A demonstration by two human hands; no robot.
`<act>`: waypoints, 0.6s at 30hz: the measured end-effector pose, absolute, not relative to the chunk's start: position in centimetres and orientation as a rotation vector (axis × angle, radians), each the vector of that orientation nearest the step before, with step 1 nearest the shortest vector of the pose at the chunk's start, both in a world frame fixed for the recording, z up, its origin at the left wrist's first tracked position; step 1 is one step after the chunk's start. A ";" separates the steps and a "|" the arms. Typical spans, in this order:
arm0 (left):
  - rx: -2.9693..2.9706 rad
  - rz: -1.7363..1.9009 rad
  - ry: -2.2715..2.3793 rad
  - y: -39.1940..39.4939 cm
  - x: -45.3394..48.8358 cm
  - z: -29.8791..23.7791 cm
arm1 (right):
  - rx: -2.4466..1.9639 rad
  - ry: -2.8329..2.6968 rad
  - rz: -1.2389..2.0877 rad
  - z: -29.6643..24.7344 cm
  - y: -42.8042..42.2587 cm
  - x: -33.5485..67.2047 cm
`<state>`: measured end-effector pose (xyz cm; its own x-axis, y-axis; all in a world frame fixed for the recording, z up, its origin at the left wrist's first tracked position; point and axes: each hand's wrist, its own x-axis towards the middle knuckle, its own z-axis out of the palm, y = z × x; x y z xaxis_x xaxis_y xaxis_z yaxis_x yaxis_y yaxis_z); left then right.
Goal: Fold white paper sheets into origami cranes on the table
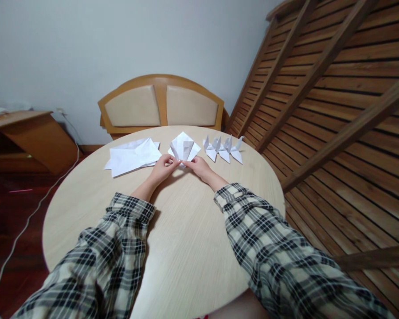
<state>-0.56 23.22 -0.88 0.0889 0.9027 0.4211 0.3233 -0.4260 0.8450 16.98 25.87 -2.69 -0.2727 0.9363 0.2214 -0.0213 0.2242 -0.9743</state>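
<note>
A partly folded sheet of white origami paper (185,146) lies in front of me, its far corner pointing away and creased flaps in its middle. My left hand (166,166) pinches its near tip from the left, thumb and index finger together. From the other side my right hand (199,167) grips the same tip, and the two thumbs nearly meet. The fingertips hide the nearest part of the fold. Just right of it stand several folded paper cranes (224,148) in a row, close together. To the left lies a loose stack of white paper sheets (134,156).
All the paper is on a round pale wooden table (182,248). Behind it stands a wooden headboard (162,102) with cream panels. A slatted wooden partition (335,110) leans along the right. At the left are a desk (29,137) and a white cable (36,210) on the floor.
</note>
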 end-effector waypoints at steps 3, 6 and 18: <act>1.967 1.318 1.206 23.1 -0.6 -0.9 | -0.896 -1.528 1.207 -2.8 25.8 17.0; 2.020 1.315 1.176 23.2 -0.7 -1.0 | -0.889 -1.535 1.204 -2.9 25.8 16.9; 1.979 1.361 1.153 24.0 -1.0 -1.4 | -0.998 -1.527 1.101 -2.2 25.1 16.8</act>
<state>-1.04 24.01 -1.39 0.1537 0.8415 0.5179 0.3722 -0.5348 0.7586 16.81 25.13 -2.18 -0.1952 0.9517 0.2371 0.0760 0.2556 -0.9638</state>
